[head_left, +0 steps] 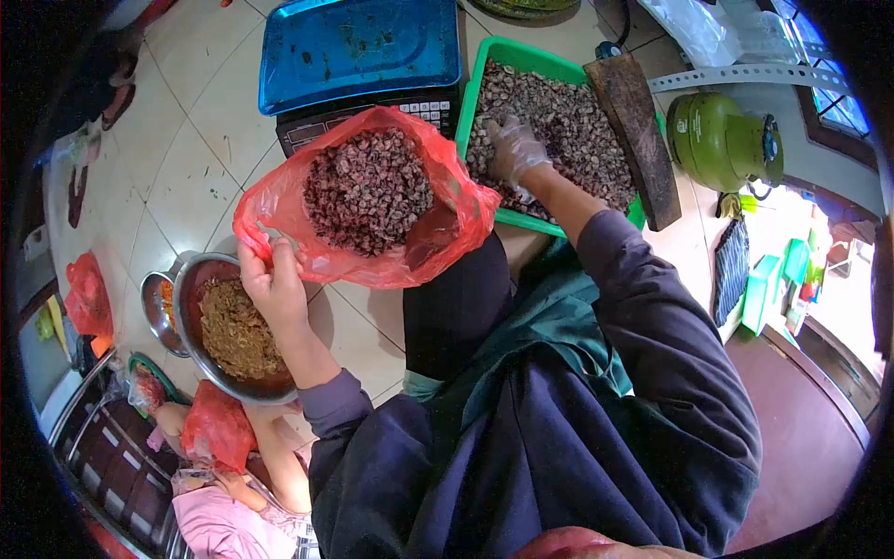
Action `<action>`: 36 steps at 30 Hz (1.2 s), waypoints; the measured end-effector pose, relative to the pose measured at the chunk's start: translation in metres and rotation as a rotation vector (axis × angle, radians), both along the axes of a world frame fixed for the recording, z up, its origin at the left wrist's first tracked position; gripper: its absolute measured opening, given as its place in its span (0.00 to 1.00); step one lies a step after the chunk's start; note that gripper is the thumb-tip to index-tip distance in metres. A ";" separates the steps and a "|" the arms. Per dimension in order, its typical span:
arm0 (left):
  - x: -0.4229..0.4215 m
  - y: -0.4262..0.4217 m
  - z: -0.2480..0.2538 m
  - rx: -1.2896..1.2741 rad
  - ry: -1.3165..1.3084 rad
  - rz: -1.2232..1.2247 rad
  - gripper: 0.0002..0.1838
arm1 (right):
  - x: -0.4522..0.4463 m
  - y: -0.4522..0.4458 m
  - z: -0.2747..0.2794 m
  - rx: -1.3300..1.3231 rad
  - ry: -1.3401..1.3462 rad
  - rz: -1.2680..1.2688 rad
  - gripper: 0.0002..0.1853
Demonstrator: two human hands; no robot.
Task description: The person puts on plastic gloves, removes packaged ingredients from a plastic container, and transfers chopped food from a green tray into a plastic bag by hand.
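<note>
My left hand (272,279) pinches the rim of a red plastic bag (307,265). The bag gapes wide, and a heap of small dark purplish-brown pieces (368,191) lies in it. My right hand (515,154), in a clear plastic glove, rests on similar pieces (582,130) that fill a green tray (503,48). Its fingers look spread and touch the pieces, with nothing visibly gripped. A digital scale with a blue pan (358,56) stands behind the bag, left of the tray.
A dark wooden plank (638,140) leans over the tray's right side, near a green gas cylinder (722,140). At left, a metal bowl (191,317) holds brown mash, with a smaller bowl (154,312) beside it. Another person (223,522) sits at lower left with a red bag.
</note>
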State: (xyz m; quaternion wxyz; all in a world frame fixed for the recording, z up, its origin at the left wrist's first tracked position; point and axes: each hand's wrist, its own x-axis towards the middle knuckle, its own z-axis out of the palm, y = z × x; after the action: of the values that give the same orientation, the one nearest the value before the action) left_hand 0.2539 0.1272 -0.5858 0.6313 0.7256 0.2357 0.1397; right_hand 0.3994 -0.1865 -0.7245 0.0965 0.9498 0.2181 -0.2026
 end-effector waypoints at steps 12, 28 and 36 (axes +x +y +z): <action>-0.007 0.002 0.005 -0.052 -0.020 -0.050 0.20 | 0.032 -0.063 0.058 0.596 0.501 -0.728 0.21; -0.006 0.002 -0.001 -0.012 -0.137 -0.066 0.23 | -0.016 0.079 0.220 1.205 0.988 -0.375 0.18; -0.008 0.002 0.006 -0.068 -0.037 -0.067 0.23 | -0.041 0.136 0.103 0.966 0.126 0.498 0.24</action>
State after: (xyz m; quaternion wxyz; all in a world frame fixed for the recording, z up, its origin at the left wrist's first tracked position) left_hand 0.2463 0.1293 -0.5799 0.6640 0.7085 0.2041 0.1240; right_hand 0.3585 -0.0502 -0.6215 -0.3188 0.7917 0.5099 -0.1072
